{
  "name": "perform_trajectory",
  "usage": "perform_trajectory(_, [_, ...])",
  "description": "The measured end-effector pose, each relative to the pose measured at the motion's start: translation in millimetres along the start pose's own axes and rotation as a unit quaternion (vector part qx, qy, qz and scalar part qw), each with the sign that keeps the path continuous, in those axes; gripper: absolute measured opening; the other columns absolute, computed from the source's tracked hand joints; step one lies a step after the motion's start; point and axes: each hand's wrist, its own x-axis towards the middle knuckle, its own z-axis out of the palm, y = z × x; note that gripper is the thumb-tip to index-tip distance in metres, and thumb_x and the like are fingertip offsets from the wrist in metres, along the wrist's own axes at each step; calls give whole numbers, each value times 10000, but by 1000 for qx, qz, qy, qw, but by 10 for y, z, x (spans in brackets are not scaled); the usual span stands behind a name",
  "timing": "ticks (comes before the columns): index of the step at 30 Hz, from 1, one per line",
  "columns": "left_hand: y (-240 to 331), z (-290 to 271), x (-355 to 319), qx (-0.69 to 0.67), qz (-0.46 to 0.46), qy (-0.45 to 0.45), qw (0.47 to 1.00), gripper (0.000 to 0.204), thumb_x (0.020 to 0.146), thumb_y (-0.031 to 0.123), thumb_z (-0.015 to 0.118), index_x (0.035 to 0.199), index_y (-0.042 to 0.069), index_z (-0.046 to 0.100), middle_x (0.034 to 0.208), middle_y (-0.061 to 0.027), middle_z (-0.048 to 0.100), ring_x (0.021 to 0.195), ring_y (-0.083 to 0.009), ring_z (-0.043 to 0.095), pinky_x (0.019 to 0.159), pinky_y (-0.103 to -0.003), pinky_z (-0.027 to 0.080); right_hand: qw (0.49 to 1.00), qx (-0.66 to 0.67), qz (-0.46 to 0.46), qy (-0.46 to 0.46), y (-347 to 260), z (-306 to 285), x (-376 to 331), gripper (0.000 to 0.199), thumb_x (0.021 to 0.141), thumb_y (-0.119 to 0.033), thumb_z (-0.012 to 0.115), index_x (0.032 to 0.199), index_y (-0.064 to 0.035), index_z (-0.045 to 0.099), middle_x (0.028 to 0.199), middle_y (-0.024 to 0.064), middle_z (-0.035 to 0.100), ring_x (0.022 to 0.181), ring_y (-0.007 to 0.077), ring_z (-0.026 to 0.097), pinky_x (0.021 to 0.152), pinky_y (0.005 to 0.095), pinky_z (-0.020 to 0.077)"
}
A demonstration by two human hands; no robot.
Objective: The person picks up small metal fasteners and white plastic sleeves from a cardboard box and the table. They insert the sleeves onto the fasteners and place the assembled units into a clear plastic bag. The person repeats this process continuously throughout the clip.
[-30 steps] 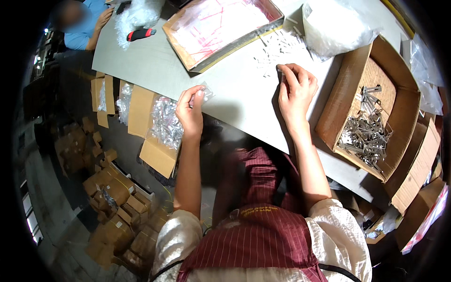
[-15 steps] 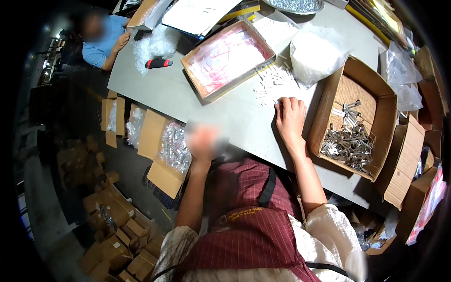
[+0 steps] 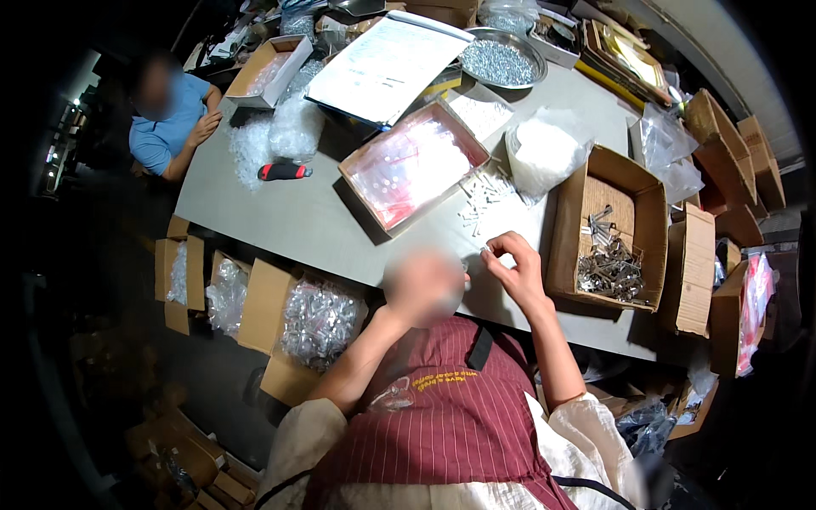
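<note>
We note yellow lettering (image 3: pixel 444 378) on the apron (image 3: pixel 450 433). Right hand (image 3: pixel 517 269), curled, pinches a small pale piece (image 3: pixel 485 250); white strips (image 3: pixel 484 190) lie at its eleven o'clock. Left hand (image 3: pixel 423 289) blurred: grip we cannot tell.

Table (image 3: pixel 255 212) brightly lit, strongest around white bag (image 3: pixel 546 153), which nearly washes out; paper (image 3: pixel 391 72) glaring pale. Small metal pieces (image 3: pixel 497 64) glinting. Floor (image 3: pixel 206 361) at left dim, detail sunk in murk. Dark shadow along lower left side of shallow box (image 3: pixel 438 201). Left hand (image 3: pixel 422 286) smeared in soft round blur; right hand (image 3: pixel 516 265) fairly crisp. Co-worker's head (image 3: pixel 155 89) blurred too. Straight edges bowed toward rim; corners black.
</note>
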Motion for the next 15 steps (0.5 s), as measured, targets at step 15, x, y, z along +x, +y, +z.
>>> perform_trajectory(15, [-214,-170,45,-38,140,71,987,165,736,165,689,859,60,657,906,-113,616,859,-321,600,765,-447,488,954,-203,-150,-159,-664,79,-72,353,729,-89,688,1079,-82,730,1206,56,682,1372,335,463,1225,589,142])
